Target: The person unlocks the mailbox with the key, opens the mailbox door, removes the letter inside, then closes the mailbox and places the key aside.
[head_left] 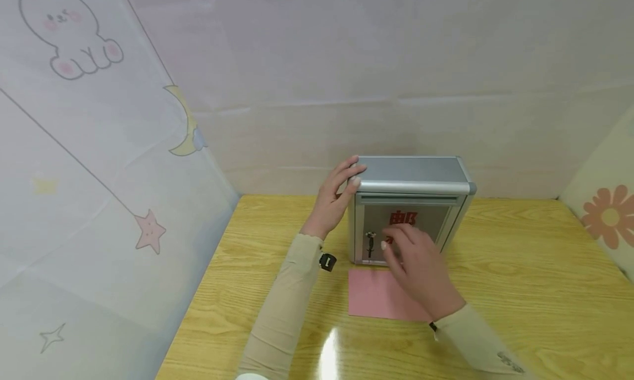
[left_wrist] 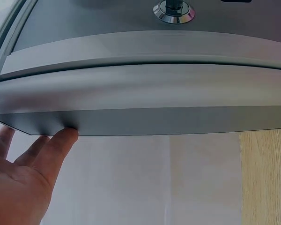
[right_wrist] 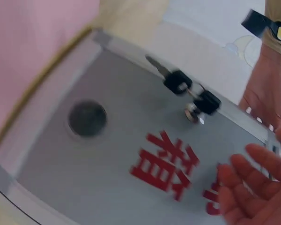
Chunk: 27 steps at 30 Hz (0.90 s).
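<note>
Pink paper [head_left: 376, 295] lies just before the mailbox [head_left: 411, 204].

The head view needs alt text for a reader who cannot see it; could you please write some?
A person's left hand rests on the top left corner of a silver metal mailbox standing on a wooden table, while the right hand reaches, fingers open, toward keys hanging in its front lock. A pink envelope lies flat before the box.
</note>
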{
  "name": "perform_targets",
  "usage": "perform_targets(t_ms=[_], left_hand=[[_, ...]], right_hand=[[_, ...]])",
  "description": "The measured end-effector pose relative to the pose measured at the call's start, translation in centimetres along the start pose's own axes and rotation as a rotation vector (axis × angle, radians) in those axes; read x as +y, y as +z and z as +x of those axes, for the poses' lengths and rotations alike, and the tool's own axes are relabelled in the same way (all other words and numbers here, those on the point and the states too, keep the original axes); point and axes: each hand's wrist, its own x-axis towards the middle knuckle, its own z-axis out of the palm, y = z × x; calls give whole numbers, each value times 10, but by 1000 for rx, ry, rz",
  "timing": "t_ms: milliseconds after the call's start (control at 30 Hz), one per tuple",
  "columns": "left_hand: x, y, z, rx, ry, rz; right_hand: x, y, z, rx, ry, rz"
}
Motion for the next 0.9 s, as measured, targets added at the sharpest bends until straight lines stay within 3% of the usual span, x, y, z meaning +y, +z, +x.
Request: perform_targets(t_ms=[167, 367, 533, 900], left_hand=[[1, 0, 0, 0, 1, -1], [2, 0, 0, -2, -9, -8], [2, 0, 1, -2, -1, -11], [3, 0, 0, -6, -28, -15]], right_hand=[[0, 14, -8, -133, 172, 38], [-3, 26, -10, -214, 318, 129], [-6, 34, -8, -227, 376, 170], [-5, 43, -3, -235, 403, 174]])
